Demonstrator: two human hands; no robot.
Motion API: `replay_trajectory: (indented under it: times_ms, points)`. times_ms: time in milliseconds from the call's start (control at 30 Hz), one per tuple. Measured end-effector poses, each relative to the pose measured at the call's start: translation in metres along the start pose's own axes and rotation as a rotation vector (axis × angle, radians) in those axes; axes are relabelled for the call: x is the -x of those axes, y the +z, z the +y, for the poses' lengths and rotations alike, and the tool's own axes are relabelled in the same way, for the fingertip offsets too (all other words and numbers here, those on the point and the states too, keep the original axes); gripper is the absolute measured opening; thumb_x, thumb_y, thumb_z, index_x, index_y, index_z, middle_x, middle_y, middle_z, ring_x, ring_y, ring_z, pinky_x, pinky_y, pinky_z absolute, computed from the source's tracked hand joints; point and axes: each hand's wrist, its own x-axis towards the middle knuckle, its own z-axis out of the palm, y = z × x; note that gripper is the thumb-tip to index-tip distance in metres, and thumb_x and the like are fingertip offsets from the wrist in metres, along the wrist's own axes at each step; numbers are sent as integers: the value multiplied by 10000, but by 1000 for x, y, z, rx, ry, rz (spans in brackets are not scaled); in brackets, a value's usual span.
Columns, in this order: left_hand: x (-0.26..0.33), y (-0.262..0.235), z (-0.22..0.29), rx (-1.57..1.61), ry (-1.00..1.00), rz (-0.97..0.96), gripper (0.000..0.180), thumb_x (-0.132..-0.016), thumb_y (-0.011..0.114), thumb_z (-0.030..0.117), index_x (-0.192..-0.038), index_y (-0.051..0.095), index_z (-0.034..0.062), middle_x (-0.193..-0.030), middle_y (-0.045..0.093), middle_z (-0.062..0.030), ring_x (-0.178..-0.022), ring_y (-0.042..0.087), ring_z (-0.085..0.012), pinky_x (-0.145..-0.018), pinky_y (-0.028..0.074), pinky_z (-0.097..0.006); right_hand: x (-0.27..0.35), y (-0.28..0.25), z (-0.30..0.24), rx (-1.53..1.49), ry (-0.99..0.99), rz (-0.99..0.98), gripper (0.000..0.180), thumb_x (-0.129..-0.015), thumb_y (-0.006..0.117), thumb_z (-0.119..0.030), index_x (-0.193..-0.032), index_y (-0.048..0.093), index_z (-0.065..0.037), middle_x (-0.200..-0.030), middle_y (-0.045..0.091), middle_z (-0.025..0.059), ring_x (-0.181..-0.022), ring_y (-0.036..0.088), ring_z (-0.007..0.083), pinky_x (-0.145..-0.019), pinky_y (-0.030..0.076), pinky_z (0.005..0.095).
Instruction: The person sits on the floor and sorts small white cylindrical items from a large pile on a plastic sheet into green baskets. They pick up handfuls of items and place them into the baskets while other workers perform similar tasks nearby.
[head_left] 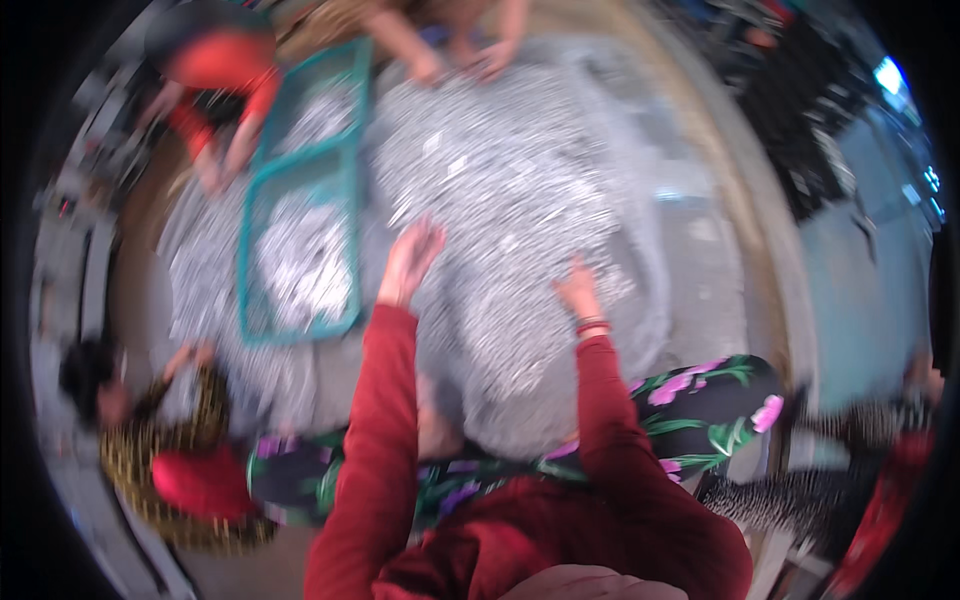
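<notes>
Honestly, I'd flag spill risk — left hand (410, 258) and right hand (577, 290), fingers spread, could scatter the silvery heap (500, 200) off the mat (700, 250) — frame's blurry.

A large heap of small metal pieces (500, 210) lies spread on the floor (720, 260) ahead of the seated person. The left hand (410, 262) and right hand (578, 290) rest over the heap's near part, left hand farther out. A two-compartment tray (352, 190) lies left of the heap, holding more pieces. Other people's hands (460, 62) reach the heap's far edge.
</notes>
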Motion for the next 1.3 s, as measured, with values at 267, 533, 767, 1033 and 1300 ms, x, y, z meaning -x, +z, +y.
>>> replay_trajectory:
  times_ms: [267, 533, 767, 1033, 1300]
  points:
    - [-43, 25, -131, -1805, 581, -328, 301, -666, 538, -46, -947, 584, 50, -966, 554, -133, -911, 504, -319, -836, 416, -359, -103, -70, -75, -120, -175, 117, 816, -731, 633, -371, -1369, 149, -214, -1385, 221, 150, -1268, 128, 435, -908, 212, 663]
    - [-54, 6, -130, -1779, 545, -265, 253, -700, 645, 98, -932, 566, 39, -957, 534, -104, -871, 496, -294, -742, 425, -371, -173, -56, -101, 155, -84, -143, 619, -787, 388, -603, -1260, 414, -204, -1312, 367, 114, -1256, 188, 397, -857, 158, 717]
    - [-32, 24, -137, -1832, 630, -170, 344, -713, 642, 129, -1031, 542, 43, -1118, 452, -149, -1019, 400, -350, -872, 361, -424, -148, -43, -91, 133, -57, -181, 573, -741, 482, -575, -1215, 453, -255, -1288, 366, 100, -1211, 246, 410, -846, 254, 691]
    - [-14, 7, -164, -1925, 458, 149, 238, -713, 589, 63, -936, 538, -6, -1117, 455, -238, -981, 466, -419, -811, 428, -440, -32, -23, -92, 123, -9, -347, 590, -658, 645, -400, -1201, 447, -281, -1351, 248, 79, -1195, 263, 456, -867, 296, 657]
    - [36, -7, -154, -1549, 62, 151, 288, -743, 511, 45, -1016, 547, -40, -980, 551, -225, -777, 568, -331, -714, 461, -402, 54, 34, -90, -332, 84, -217, 592, -612, 685, -268, -1152, 495, -114, -1153, 469, 176, -976, 526, 399, -821, 453, 423]
